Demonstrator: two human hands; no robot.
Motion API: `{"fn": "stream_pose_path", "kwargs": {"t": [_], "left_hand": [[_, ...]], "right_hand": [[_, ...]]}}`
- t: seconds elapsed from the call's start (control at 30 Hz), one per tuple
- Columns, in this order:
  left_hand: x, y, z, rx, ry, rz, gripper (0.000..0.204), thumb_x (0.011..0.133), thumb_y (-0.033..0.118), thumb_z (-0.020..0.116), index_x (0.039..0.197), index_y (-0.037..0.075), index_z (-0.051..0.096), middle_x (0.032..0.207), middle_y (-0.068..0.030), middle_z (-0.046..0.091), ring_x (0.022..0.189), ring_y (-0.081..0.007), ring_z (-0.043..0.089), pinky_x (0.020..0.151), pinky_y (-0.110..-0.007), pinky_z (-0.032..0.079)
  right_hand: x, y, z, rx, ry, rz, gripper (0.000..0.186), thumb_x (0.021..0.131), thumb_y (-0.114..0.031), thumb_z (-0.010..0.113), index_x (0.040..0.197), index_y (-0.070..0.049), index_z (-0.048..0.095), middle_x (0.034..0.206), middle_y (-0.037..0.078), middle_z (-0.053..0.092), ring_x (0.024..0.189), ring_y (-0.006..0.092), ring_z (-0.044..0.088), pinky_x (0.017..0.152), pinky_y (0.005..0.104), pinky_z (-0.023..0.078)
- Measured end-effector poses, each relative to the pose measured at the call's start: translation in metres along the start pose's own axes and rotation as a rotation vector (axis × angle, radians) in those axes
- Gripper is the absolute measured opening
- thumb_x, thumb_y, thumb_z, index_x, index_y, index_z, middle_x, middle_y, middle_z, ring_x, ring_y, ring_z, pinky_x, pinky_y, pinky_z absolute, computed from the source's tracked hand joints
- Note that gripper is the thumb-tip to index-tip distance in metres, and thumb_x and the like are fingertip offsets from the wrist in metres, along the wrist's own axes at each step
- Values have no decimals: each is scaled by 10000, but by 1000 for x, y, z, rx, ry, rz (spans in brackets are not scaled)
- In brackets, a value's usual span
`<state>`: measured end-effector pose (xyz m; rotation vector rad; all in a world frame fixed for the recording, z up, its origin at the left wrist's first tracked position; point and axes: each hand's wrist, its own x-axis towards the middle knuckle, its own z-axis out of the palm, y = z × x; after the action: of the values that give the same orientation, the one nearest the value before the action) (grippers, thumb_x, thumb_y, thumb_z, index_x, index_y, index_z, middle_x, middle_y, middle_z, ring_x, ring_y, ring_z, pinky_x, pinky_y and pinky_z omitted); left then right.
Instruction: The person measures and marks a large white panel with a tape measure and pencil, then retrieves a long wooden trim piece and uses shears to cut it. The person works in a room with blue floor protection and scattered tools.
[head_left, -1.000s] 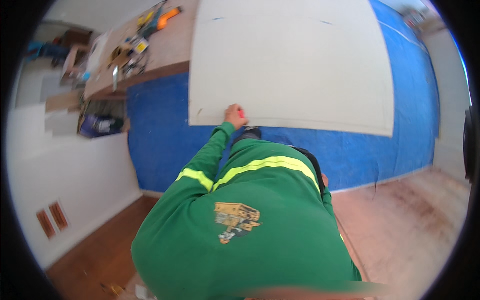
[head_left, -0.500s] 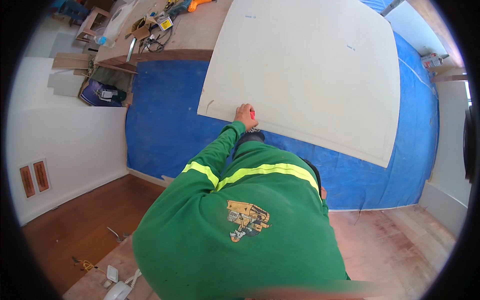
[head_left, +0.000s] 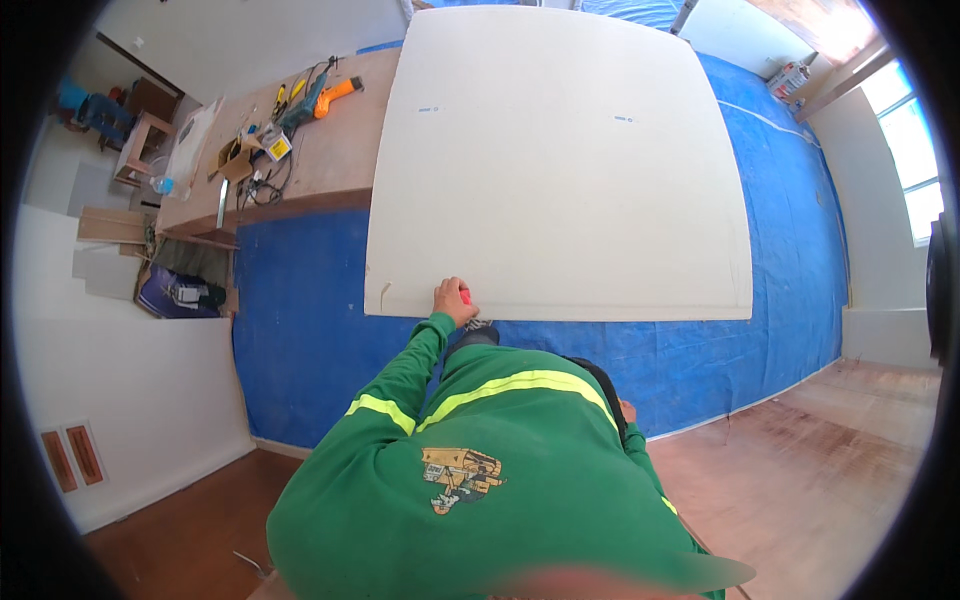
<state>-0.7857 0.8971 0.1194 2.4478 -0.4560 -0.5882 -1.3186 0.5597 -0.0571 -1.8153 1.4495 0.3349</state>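
A large white board [head_left: 560,200] lies flat, with two small blue printed marks and a short curved mark near its near left corner. At its near edge, left of the middle, my left hand [head_left: 451,301] is closed around a small red object [head_left: 465,297]. The fingers cover most of that object, so its kind does not show. My right hand [head_left: 627,411] hangs at my right side, below the board's near edge. Only a bit of it shows past the green sleeve and a dark strap, and its fingers are hidden.
Blue sheeting [head_left: 300,330] covers the floor around the board. A wooden bench [head_left: 340,150] at the far left carries an orange and teal power tool [head_left: 318,98], an open cardboard box [head_left: 237,160] and cables. A can [head_left: 790,78] stands at the far right near the window.
My view has tilted up and turned, so the board sits lower and squarer in the picture. The left hand stays at the near edge with the red object.
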Motion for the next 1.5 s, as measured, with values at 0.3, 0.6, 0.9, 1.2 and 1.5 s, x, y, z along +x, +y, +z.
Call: {"fn": "stream_pose_path", "kwargs": {"t": [0.3, 0.6, 0.9, 1.2, 1.5], "left_hand": [[8, -9, -2, 18, -76, 61, 572, 588, 242, 840, 1069, 91, 570, 1109, -132, 574, 1095, -342, 528, 1008, -448, 429], [14, -1, -16, 95, -196, 37, 577, 603, 280, 842, 1082, 94, 578, 1124, -135, 575, 1107, -349, 535, 1020, -453, 438], [39, 14, -28, 85, -364, 71, 563, 701, 380, 797, 1094, 46, 571, 1187, -199, 600, 1109, -374, 601, 970, -453, 496], [79, 16, -32, -37, -581, -49, 571, 767, 499, 737, 1066, 29, 615, 1032, -197, 702, 1015, -358, 663, 902, -429, 523], [101, 40, -45, 183, -726, -16, 510, 795, 528, 726, 923, 38, 672, 793, -101, 733, 666, -218, 708, 733, -358, 583]], "right_hand": [[-37, 10, 33, 129, -47, 12, 325, 871, -336, 749, 950, -21, 757, 862, 128, 752, 780, 236, 692, 739, 396, 535], [-62, 48, 84, 466, -67, -49, 272, 835, -245, 755, 1011, -37, 744, 911, 109, 746, 851, 230, 693, 810, 365, 532], [-124, 30, 102, 477, 40, 104, 271, 846, -249, 753, 1015, -37, 743, 920, 108, 745, 854, 229, 694, 810, 361, 532], [-172, 21, 140, 537, 91, 193, 270, 858, -254, 752, 1019, -37, 741, 930, 106, 745, 857, 227, 694, 810, 357, 533], [-218, 5, 175, 566, 158, 245, 269, 869, -258, 751, 1023, -38, 740, 940, 104, 745, 859, 226, 694, 809, 353, 533]]}}
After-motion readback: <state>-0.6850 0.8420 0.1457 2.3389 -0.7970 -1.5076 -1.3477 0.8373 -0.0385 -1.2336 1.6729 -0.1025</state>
